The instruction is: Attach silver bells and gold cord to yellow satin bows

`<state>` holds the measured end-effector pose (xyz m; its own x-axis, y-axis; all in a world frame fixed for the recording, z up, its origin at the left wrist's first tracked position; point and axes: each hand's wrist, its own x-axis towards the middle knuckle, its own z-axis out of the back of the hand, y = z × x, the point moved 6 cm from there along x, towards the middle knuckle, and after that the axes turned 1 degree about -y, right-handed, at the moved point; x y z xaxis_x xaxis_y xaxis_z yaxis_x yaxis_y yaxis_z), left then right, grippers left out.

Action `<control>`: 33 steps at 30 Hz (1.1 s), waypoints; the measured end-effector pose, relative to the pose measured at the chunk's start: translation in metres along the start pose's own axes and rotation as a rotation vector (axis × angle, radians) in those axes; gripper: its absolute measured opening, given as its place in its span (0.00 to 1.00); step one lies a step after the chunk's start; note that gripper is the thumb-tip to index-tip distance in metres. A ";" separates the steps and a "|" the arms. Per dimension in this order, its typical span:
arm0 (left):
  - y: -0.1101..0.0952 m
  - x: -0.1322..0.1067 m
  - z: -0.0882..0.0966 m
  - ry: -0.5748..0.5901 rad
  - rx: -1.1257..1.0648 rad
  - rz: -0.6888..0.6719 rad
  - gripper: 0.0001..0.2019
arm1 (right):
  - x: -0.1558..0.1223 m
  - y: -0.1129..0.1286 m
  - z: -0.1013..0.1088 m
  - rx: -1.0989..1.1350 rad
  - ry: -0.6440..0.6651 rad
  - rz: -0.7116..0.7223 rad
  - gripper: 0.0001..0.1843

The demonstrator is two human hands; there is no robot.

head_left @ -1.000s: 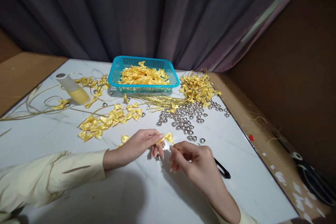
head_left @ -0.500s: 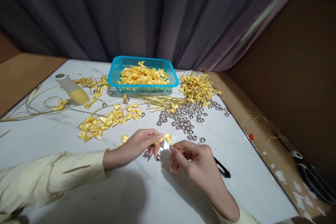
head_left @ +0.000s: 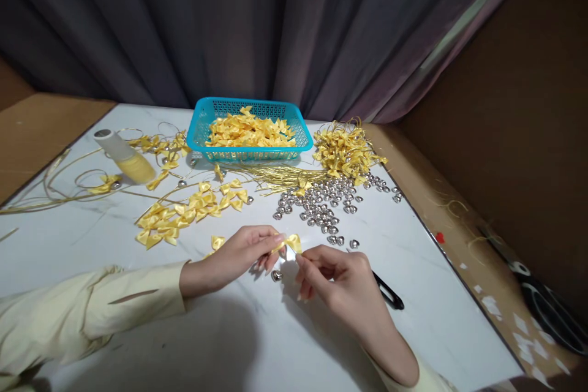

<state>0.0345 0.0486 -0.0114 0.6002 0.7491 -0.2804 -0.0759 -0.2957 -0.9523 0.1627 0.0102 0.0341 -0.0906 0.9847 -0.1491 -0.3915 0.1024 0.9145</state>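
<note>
My left hand (head_left: 245, 254) pinches a small yellow satin bow (head_left: 294, 243) between thumb and fingers above the table. Close to the bow's right end, the thumb and forefinger of my right hand (head_left: 342, 275) are pressed together; what they hold is too small to make out. A silver heart bead (head_left: 276, 275) hangs or lies just below the left fingertips; I cannot tell which. Another yellow bow (head_left: 217, 242) lies behind my left hand, partly hidden by it. Past my right hand sticks out a black handle (head_left: 389, 291), its other end covered.
A blue basket (head_left: 250, 149) of yellow bows stands at the back. Silver heart beads (head_left: 316, 208), gold cords (head_left: 280, 176) and a pile of corded bows (head_left: 344, 150) lie right. Loose bows (head_left: 179, 215) and a tilted bottle (head_left: 126, 158) are left. Scissors (head_left: 546, 306) lie beyond the right edge.
Both hands stay almost in place. The bow's right end has shifted slightly toward my right fingertips, and the pale thin gap between them shows less.
</note>
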 end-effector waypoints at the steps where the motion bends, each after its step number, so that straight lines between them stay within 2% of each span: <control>1: 0.000 0.000 0.000 0.000 0.006 -0.001 0.18 | 0.000 0.001 0.000 -0.005 0.006 -0.006 0.14; 10: -0.003 0.000 0.000 0.008 0.037 -0.012 0.18 | -0.001 -0.001 0.000 0.006 0.039 -0.042 0.14; 16: -0.002 -0.001 -0.001 0.029 0.061 -0.028 0.18 | 0.001 -0.006 -0.004 0.140 0.097 -0.178 0.12; 21: -0.004 -0.005 -0.002 -0.029 0.253 -0.099 0.17 | 0.003 -0.010 -0.006 0.180 0.109 -0.264 0.11; 24: -0.006 -0.008 -0.003 -0.060 0.412 -0.168 0.17 | 0.003 -0.010 -0.006 0.162 0.090 -0.246 0.12; 29: -0.008 -0.011 -0.004 -0.040 0.527 -0.245 0.16 | 0.002 -0.008 -0.006 0.093 0.085 -0.184 0.14; 33: -0.013 -0.014 -0.007 -0.063 0.637 -0.355 0.15 | 0.000 -0.004 -0.006 -0.038 0.028 -0.068 0.17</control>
<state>0.0332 0.0378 0.0054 0.6296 0.7737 0.0699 -0.3452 0.3593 -0.8670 0.1587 0.0091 0.0282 -0.0883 0.9712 -0.2212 -0.4317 0.1628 0.8872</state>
